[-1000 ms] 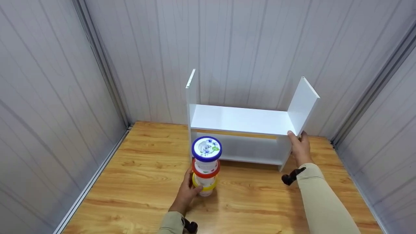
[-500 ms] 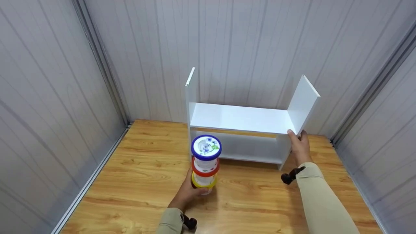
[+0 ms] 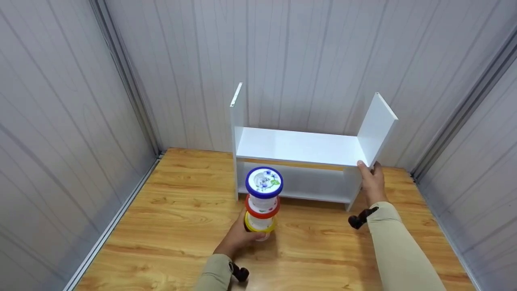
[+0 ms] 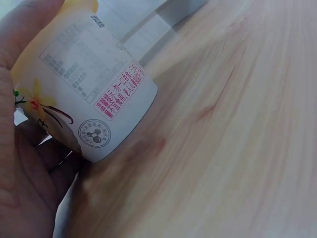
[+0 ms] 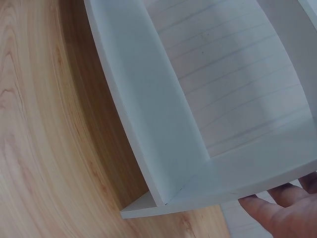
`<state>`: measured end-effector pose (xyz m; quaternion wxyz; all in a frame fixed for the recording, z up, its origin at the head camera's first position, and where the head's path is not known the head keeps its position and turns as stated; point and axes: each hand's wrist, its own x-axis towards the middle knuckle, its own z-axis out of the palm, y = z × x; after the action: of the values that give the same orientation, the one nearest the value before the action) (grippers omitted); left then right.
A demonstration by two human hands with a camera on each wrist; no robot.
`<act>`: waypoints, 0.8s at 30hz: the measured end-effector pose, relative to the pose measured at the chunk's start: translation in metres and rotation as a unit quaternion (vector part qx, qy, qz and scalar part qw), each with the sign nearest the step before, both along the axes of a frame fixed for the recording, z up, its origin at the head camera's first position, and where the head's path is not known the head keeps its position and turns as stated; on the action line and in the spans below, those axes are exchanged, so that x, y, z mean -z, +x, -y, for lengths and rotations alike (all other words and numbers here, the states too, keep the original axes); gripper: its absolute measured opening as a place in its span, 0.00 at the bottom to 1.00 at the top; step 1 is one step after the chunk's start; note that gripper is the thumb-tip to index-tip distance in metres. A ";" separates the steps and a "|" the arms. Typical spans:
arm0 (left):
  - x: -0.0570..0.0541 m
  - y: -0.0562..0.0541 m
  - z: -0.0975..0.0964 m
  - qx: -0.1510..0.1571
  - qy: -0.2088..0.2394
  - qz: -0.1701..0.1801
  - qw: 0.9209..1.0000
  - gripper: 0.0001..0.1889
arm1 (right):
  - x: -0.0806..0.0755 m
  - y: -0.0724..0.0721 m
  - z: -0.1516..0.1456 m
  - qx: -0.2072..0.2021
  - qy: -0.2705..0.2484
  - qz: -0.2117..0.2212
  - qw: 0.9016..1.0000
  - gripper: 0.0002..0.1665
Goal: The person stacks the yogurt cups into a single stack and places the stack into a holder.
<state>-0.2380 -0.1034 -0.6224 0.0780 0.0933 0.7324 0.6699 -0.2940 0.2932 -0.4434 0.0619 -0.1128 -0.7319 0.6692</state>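
Note:
Three small printed tubs are stacked in front of the shelf's left end in the head view: a blue-lidded tub (image 3: pixel 264 182) on top, a red-lidded tub (image 3: pixel 261 214) in the middle and a yellow-lidded tub (image 4: pixel 89 79) at the bottom. My left hand (image 3: pixel 237 236) grips the bottom tub from the left, thumb across its front. That tub's base is at or just above the wooden surface; I cannot tell which. My right hand (image 3: pixel 373 186) holds the right side panel of a white two-tier shelf (image 3: pixel 301 146), thumb on its front edge and fingers behind the panel.
Beneath everything lies a wood-grain tabletop (image 3: pixel 173 226). A pale panelled wall (image 3: pixel 291 60) stands behind the shelf, with side walls at left (image 3: pixel 52 133) and right (image 3: pixel 480 169). The shelf's two side panels rise above its upper board.
Over the last half second, my left hand and the tub stack have shifted slightly right. Its thumb has moved across the bottom tub. The right hand keeps its hold on the shelf.

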 end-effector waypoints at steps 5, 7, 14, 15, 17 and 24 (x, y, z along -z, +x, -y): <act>0.001 -0.002 -0.009 0.015 0.025 0.000 1.000 0.56 | 0.017 -0.013 -0.007 0.016 0.009 -0.004 1.000 0.53; 0.001 -0.002 -0.012 0.014 0.024 0.005 1.000 0.56 | 0.020 -0.015 -0.009 0.020 0.011 -0.004 1.000 0.53; 0.004 -0.004 -0.016 0.004 -0.001 0.010 1.000 0.58 | 0.020 -0.012 -0.003 0.023 0.005 -0.007 1.000 0.52; 0.004 -0.004 -0.017 0.003 -0.003 0.012 1.000 0.58 | 0.019 -0.012 -0.001 0.024 0.006 -0.006 1.000 0.52; 0.004 -0.004 -0.020 0.002 -0.002 0.017 1.000 0.59 | 0.020 -0.011 -0.001 0.024 0.008 -0.005 1.000 0.52; 0.001 -0.005 -0.031 -0.008 -0.011 0.019 1.000 0.62 | 0.027 -0.014 -0.003 0.023 0.022 -0.003 0.999 0.54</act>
<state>-0.2431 -0.0726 -0.6234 0.0876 0.0738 0.7386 0.6643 -0.3082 0.2960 -0.4700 0.0818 -0.1265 -0.7432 0.6519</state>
